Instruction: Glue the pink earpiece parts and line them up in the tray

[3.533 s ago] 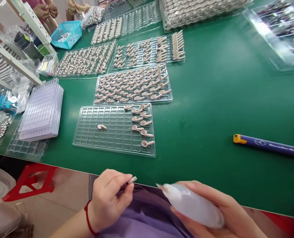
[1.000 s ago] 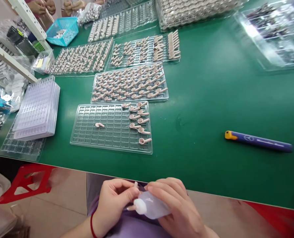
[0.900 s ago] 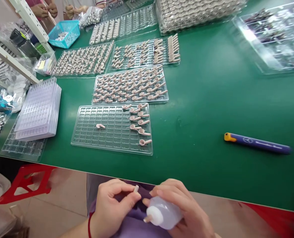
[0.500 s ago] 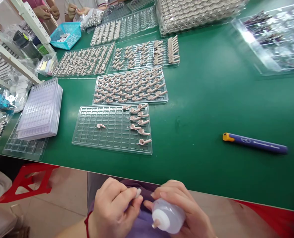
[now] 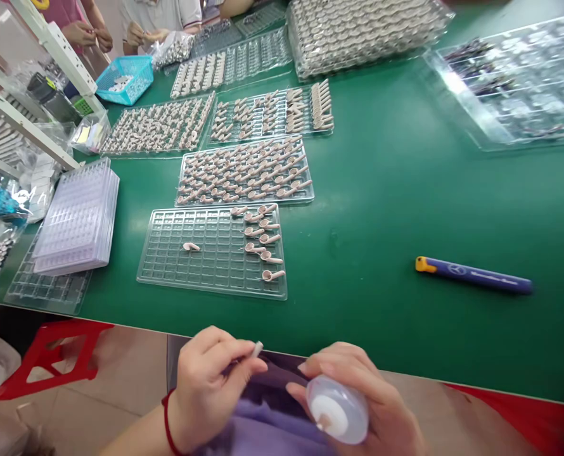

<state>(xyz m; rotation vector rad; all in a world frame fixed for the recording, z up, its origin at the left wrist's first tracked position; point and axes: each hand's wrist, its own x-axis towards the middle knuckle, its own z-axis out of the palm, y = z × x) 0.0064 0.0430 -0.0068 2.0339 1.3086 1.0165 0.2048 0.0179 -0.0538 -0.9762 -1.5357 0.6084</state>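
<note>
At the bottom centre of the frame, below the table edge, the left hand point(image 5: 206, 383) pinches a small pale part point(image 5: 257, 348) between thumb and forefinger, its tip poking up and to the right so the end stays exposed. Just beside it, the right hand point(image 5: 362, 399) is wrapped around a translucent squeeze bottle point(image 5: 338, 415), nozzle turned toward the camera and close to the part, apparently so the two can meet over the lap.

Above the hands, in the centre of the frame, a clear grid tray point(image 5: 168, 278) lies on the green table point(image 5: 396, 190), mostly bare, with a column of pinkish pieces point(image 5: 263, 237) at its right side and one stray piece point(image 5: 191, 246) to the left. Beyond it lie fuller trays point(image 5: 244, 171). A stack of clear trays point(image 5: 75, 218) sits at left, a blue pen-like tool point(image 5: 474, 275) at right. Other people's hands point(image 5: 144, 31) work at upper left. Nothing lies between the hands and the nearest tray.
</note>
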